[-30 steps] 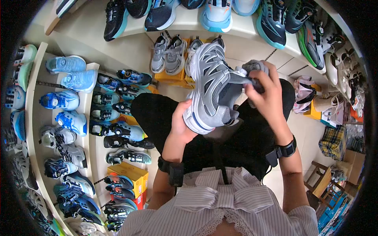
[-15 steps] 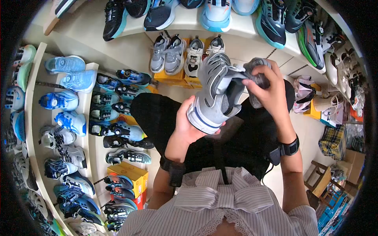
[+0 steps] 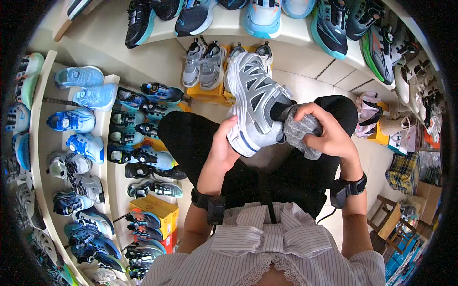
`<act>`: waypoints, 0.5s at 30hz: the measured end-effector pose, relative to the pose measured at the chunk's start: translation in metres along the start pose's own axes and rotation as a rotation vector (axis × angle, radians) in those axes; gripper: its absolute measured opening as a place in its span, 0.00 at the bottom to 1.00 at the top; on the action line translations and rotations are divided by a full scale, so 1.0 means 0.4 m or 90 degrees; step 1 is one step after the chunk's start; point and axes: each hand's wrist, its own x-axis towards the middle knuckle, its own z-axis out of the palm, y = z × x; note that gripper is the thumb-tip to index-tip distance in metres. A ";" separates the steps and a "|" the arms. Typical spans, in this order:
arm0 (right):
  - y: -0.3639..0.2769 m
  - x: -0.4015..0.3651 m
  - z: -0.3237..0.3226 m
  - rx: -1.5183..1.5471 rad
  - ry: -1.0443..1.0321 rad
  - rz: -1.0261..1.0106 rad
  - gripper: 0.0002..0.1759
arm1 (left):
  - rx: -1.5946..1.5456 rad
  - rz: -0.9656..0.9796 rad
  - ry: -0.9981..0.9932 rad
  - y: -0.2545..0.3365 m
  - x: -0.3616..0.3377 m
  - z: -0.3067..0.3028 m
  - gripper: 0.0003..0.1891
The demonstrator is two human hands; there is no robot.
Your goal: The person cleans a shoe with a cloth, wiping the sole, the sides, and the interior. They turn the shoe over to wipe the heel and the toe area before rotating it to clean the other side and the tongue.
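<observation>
A silver and grey sneaker (image 3: 255,107) is held over my lap, toe pointing away from me and its side turned up. My left hand (image 3: 225,145) grips it by the heel and sole from the left. In my right hand (image 3: 329,131) is a bunched grey cloth (image 3: 301,131), pinched between thumb and fingers. The cloth presses against the shoe's ankle opening, on its right side. The fingers of my left hand behind the sole are hidden.
Shelves (image 3: 43,157) crowded with sneakers stand on the left. Across the top runs a curved shelf (image 3: 286,35) bearing more shoes. Grey sneakers (image 3: 210,66) sit on yellow boxes ahead. At right are a plaid bag (image 3: 403,171) and a small wooden chair (image 3: 385,217).
The sneaker has turned from showing its opening to showing its side. My right hand has brought the grey cloth down and against the shoe's collar.
</observation>
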 end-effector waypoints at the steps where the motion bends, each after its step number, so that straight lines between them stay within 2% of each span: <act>1: 0.001 0.003 0.002 -0.023 0.002 0.013 0.23 | 0.000 0.026 -0.010 0.002 -0.004 0.008 0.24; 2: 0.004 0.007 0.008 -0.023 0.002 0.012 0.23 | 0.000 0.027 -0.010 0.002 -0.006 0.012 0.24; 5: 0.016 0.025 0.040 -0.247 0.239 -0.059 0.19 | 0.018 0.008 0.004 -0.002 -0.015 0.021 0.25; 7: 0.015 0.038 0.066 -0.264 0.328 -0.071 0.18 | 0.011 0.026 -0.012 -0.010 -0.016 0.033 0.25; 11: 0.025 0.045 0.099 -0.243 0.376 -0.070 0.16 | 0.042 0.063 -0.007 -0.005 -0.016 0.043 0.25; 13: 0.032 0.044 0.101 -0.090 0.329 -0.055 0.15 | 0.040 0.051 0.006 -0.005 -0.014 0.030 0.25; 15: 0.026 0.040 0.094 -0.045 0.313 -0.055 0.14 | 0.038 0.040 0.019 -0.006 -0.014 0.028 0.25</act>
